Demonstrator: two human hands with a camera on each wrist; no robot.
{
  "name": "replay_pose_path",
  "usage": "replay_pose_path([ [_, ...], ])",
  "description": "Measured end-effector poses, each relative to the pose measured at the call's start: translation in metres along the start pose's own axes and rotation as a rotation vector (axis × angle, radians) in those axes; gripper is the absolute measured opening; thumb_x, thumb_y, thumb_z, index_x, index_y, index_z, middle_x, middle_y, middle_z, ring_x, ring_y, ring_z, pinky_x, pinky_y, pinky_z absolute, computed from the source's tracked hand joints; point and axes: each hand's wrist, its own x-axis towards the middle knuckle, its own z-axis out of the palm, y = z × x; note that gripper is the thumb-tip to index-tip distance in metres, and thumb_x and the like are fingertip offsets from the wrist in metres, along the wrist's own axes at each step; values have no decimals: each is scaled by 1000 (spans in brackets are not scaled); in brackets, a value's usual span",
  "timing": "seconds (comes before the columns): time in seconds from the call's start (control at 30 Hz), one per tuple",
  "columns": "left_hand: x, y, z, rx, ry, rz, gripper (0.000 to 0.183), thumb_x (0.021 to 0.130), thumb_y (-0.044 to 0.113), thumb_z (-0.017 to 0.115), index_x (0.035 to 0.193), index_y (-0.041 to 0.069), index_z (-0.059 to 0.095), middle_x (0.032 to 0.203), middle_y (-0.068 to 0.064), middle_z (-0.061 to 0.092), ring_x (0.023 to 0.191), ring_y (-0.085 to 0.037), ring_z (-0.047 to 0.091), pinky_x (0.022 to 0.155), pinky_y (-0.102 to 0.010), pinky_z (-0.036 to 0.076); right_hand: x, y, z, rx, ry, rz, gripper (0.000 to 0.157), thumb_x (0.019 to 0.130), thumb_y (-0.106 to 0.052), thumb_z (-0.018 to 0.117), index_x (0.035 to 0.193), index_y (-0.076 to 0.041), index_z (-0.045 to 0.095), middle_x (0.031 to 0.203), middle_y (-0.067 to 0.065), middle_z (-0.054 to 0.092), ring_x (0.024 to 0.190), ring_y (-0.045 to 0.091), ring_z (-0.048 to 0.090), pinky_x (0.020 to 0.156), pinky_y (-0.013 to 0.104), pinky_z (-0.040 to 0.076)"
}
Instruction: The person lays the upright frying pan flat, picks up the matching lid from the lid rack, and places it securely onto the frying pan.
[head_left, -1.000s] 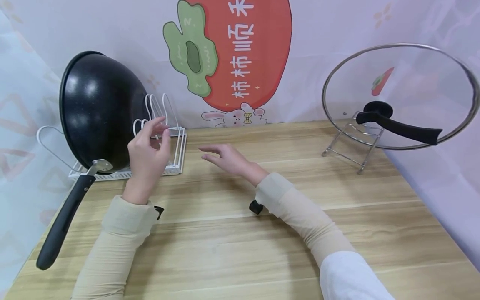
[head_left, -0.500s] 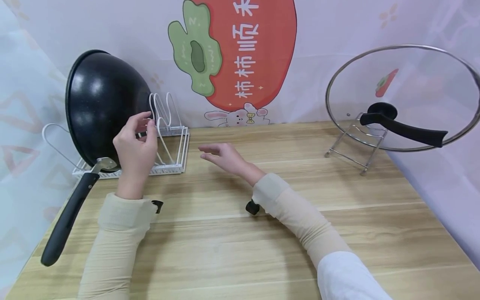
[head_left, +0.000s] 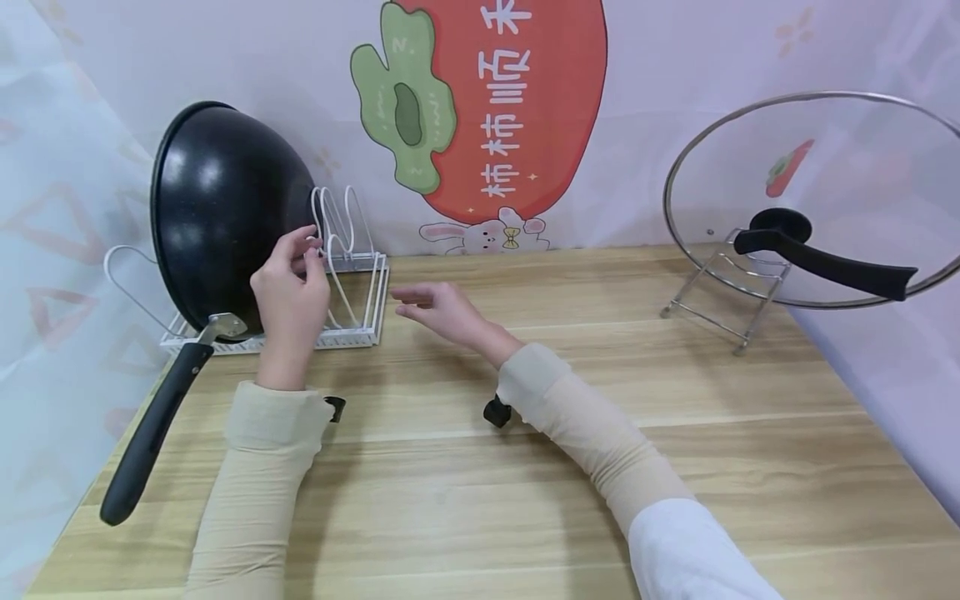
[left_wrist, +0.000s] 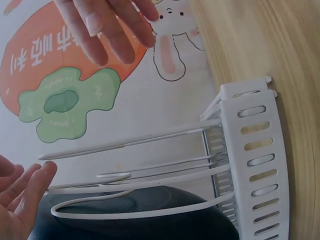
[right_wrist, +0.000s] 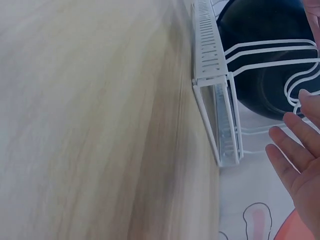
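A black wok [head_left: 225, 200] stands on its side in a white wire rack [head_left: 352, 337] at the left. Its long black handle [head_left: 153, 442] juts out over the table's left front. My left hand [head_left: 288, 287] is raised in front of the wok, beside the rack's wire loops. In the left wrist view its fingers [left_wrist: 32, 187] are spread near the loop tips and hold nothing; whether they touch a wire I cannot tell. To the right of the rack hovers my right hand [head_left: 442, 312], fingers extended toward the rack, palm bare in the right wrist view.
A large glass lid [head_left: 712, 167] with a black handle [head_left: 832, 262] leans upright in a small metal stand [head_left: 708, 322] at the right. A printed cloth wall rises behind the wooden table [head_left: 450, 500].
My left hand has shifted left relative to the rack, closer to the wok. The right hand has hardly moved. The whole head view has drifted, so wok and lid appear further right.
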Motion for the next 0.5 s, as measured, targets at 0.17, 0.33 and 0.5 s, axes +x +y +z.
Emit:
replay_pose_path([
  [0.17, -1, -3, 2, 32, -33, -15, 29, 103, 2, 52, 127, -3, 67, 116, -17, 73, 94, -29, 72, 81, -11, 48, 5, 0, 9, 23, -13, -8, 37, 101, -12, 66, 137, 0, 63, 139, 12, 63, 125, 19, 61, 101, 23, 48],
  [0.33, -2, -4, 4, 36, -61, -46, 31, 103, 1, 52, 131, -2, 65, 118, -19, 72, 97, -32, 73, 89, -26, 56, 11, -3, 15, 38, -48, -22, 41, 101, -10, 66, 140, 0, 60, 141, 12, 61, 128, 20, 59, 103, 27, 48],
  [0.5, -2, -3, 8, 1, -100, -94, 34, 104, 0, 50, 136, -2, 62, 117, -21, 72, 90, -33, 74, 78, -11, 50, 16, -3, 20, 47, -100, -1, 50, 99, -12, 70, 145, -2, 55, 145, 11, 58, 131, 19, 56, 106, 30, 46],
])
